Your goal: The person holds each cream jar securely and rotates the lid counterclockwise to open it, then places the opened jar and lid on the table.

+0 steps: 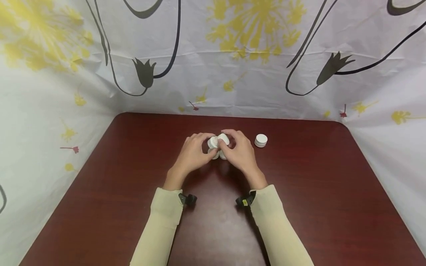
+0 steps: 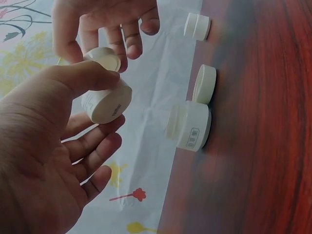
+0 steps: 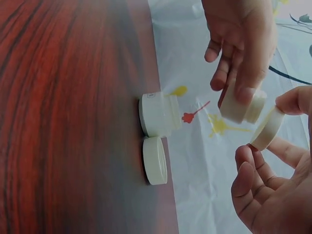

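Note:
My left hand (image 1: 194, 153) grips a small white jar (image 2: 108, 105) between thumb and fingers, above the table. In the right wrist view its uncapped, threaded neck faces a round white lid (image 3: 268, 129). My right hand (image 1: 240, 149) pinches that lid by its rim, tilted and close to the jar's mouth; a narrow gap shows between them. Below the hands a second uncapped white jar (image 2: 195, 126) stands upright on the table. A loose white lid (image 3: 155, 161) lies beside it, touching or nearly touching. In the head view my hands partly hide both.
Another small white jar (image 1: 261, 140), apparently capped, stands right of my hands on the dark red-brown table (image 1: 316, 192). A white floral cloth (image 1: 206, 85) hangs behind the table and along both sides. Dark wrist cameras (image 1: 188, 200) sit at the sleeve cuffs.

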`<state>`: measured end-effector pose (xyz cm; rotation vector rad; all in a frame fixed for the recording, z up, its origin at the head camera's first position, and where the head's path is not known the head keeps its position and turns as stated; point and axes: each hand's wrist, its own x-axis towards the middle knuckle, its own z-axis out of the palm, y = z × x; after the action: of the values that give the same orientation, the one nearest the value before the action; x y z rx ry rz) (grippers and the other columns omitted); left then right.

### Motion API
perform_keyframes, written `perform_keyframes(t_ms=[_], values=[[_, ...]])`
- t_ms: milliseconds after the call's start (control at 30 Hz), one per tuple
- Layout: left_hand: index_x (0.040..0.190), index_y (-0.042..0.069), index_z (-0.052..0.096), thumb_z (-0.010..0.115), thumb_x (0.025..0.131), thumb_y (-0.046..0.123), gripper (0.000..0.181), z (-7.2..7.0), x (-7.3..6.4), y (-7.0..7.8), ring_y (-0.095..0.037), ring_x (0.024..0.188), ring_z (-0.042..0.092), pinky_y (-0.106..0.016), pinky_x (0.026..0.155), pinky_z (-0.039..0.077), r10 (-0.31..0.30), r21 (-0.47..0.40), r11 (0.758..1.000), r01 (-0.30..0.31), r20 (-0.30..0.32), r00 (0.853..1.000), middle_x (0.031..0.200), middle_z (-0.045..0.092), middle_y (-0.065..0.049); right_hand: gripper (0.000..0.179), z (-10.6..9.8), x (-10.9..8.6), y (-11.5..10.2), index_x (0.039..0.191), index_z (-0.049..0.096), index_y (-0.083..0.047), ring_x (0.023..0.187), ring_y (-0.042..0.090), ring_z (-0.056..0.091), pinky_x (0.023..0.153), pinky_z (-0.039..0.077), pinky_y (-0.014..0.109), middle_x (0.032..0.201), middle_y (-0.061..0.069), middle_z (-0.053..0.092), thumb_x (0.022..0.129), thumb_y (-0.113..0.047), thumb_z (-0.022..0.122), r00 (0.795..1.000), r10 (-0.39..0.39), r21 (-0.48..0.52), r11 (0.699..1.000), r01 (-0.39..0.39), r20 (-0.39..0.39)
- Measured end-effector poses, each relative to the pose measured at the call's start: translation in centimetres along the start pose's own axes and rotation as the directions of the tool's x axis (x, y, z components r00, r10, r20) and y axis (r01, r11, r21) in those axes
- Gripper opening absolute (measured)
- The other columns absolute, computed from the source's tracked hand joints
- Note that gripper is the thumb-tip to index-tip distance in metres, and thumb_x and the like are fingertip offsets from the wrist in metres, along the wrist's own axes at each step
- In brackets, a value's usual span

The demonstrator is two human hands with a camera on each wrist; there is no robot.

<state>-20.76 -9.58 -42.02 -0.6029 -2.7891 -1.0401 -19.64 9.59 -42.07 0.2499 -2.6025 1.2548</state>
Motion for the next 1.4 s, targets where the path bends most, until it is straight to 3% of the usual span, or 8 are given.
perform_keyframes(t_ms=[233,433,567,733,1000,1267,1400], values=[[0.135,0.014,0.068,0.081,0.093,0.031,0.048,-0.1,0.3,-0.2,-0.036,0.121,0.065,-0.051,0.107,0.045,-0.029,-0.024,0.999,0.028,-0.053,0.998,0.130,0.074,-0.006,0.037,-0.2,0.4,0.3,0.129,0.072,-0.013,0.094,0.026,0.071,0.081,0.052,0.038,0.108,0.011,0.074,0.097,-0.032,0.074,1.000,0.004,0.039,0.999,-0.003,-0.023],[0.139,0.014,0.067,0.080,0.093,0.033,0.051,1.4,-0.2,-0.5,-0.035,0.123,0.065,-0.052,0.109,0.044,-0.098,-0.035,0.995,0.096,-0.078,0.992,0.132,0.074,-0.008,0.038,-0.1,-0.2,1.3,0.127,0.072,-0.012,0.102,0.028,0.074,0.086,0.055,0.041,0.110,0.011,0.077,0.096,-0.034,0.077,0.998,0.055,0.082,0.995,-0.054,-0.006],[0.139,0.013,0.067,0.079,0.094,0.036,0.052,2.3,-0.4,-1.0,-0.036,0.125,0.064,-0.054,0.111,0.044,-0.129,-0.054,0.990,0.127,-0.050,0.990,0.133,0.074,-0.009,0.040,0.0,-0.3,2.2,0.127,0.071,-0.009,0.104,0.027,0.074,0.091,0.057,0.044,0.111,0.011,0.077,0.095,-0.033,0.078,0.996,0.089,0.103,0.990,-0.091,0.028],[0.137,0.012,0.069,0.079,0.095,0.037,0.050,2.5,0.5,-1.8,-0.036,0.126,0.064,-0.056,0.113,0.043,-0.113,-0.058,0.992,0.111,-0.038,0.993,0.133,0.074,-0.009,0.046,-0.2,0.7,2.6,0.132,0.069,-0.005,0.110,0.030,0.073,0.097,0.057,0.050,0.116,0.014,0.076,0.096,-0.031,0.078,0.994,0.093,0.163,0.981,-0.101,0.060],[0.134,0.013,0.072,0.080,0.093,0.038,0.049,3.5,1.7,-2.7,-0.030,0.122,0.067,-0.059,0.112,0.044,-0.099,-0.092,0.991,0.098,-0.005,0.995,0.128,0.073,-0.010,0.047,-0.7,1.4,3.8,0.138,0.068,-0.004,0.111,0.029,0.075,0.092,0.060,0.043,0.121,0.014,0.076,0.098,-0.029,0.075,0.982,0.115,0.146,0.980,-0.137,0.150],[0.131,0.010,0.072,0.081,0.092,0.033,0.047,3.5,2.7,-3.6,-0.025,0.113,0.072,-0.047,0.101,0.055,-0.128,-0.146,0.980,0.137,0.067,0.989,0.121,0.075,-0.009,0.045,-0.3,2.5,4.9,0.133,0.071,-0.003,0.105,0.029,0.078,0.088,0.062,0.040,0.120,0.015,0.078,0.096,-0.026,0.077,0.972,0.124,0.150,0.977,-0.155,0.199],[0.131,0.008,0.072,0.080,0.093,0.029,0.044,3.2,3.5,-4.2,-0.026,0.112,0.073,-0.045,0.100,0.057,-0.114,-0.180,0.975,0.132,0.108,0.988,0.119,0.077,-0.010,0.045,-0.3,3.0,5.3,0.133,0.070,-0.003,0.106,0.028,0.078,0.090,0.061,0.038,0.120,0.015,0.079,0.095,-0.024,0.078,0.969,0.124,0.172,0.972,-0.162,0.213]])
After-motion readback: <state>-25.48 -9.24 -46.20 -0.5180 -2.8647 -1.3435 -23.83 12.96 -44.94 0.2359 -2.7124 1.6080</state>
